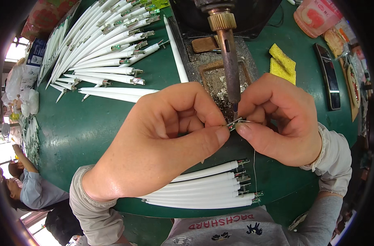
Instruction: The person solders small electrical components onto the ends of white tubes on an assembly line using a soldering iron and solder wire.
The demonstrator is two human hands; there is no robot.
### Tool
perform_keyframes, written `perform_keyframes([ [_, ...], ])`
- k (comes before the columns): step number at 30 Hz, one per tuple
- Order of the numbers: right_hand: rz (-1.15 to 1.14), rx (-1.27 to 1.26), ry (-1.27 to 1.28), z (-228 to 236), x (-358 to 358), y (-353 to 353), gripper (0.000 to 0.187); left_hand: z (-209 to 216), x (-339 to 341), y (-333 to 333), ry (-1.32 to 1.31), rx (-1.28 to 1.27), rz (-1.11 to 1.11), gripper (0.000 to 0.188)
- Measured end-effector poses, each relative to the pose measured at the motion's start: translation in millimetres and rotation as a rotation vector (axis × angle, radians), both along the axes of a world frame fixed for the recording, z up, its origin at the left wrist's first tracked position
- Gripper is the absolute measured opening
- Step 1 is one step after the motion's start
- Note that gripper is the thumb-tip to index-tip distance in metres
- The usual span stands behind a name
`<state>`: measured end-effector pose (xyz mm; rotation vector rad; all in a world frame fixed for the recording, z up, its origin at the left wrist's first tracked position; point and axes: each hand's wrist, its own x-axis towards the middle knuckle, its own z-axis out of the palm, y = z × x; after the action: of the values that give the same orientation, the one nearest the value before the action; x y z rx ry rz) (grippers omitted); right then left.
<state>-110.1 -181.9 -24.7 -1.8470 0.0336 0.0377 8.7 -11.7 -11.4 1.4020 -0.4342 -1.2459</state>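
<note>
Board (233, 124), slim, pinched by left hand (166, 141); thin wire (255, 169) pinched by right hand (283, 121); tapered metal iron (230, 67) near.

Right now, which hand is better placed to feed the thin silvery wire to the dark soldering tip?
Probably the right hand: it pinches the wire near the tip; the left hand holds a slim metallic part.

bright windows (15, 51) glow at left beyond the green table (80, 135)

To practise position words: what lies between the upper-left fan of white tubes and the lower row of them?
In the head view, the left hand shows between them, above the green tabletop.
</note>
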Motion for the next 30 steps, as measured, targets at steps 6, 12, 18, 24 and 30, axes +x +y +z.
perform_keyframes([
  [6,-0.008,0.024,0.013,1,1,1,0.021,0,2,-1,-0.009,-0.002,-0.046,0.015],
  [12,-0.053,0.187,0.008,-3,0,2,0.019,3,3,-4,0.042,0.016,0.013,0.013],
  [18,-0.021,0.148,-0.071,-5,-1,1,0.018,3,6,-3,0.064,0.027,0.002,0.013],
  [24,0.004,0.134,-0.137,-7,1,2,0.017,2,5,-2,0.03,0.004,0.009,0.013],
  [30,-0.008,0.177,-0.127,-10,3,2,0.018,1,13,-1,0.111,-0.017,-0.013,0.012],
])
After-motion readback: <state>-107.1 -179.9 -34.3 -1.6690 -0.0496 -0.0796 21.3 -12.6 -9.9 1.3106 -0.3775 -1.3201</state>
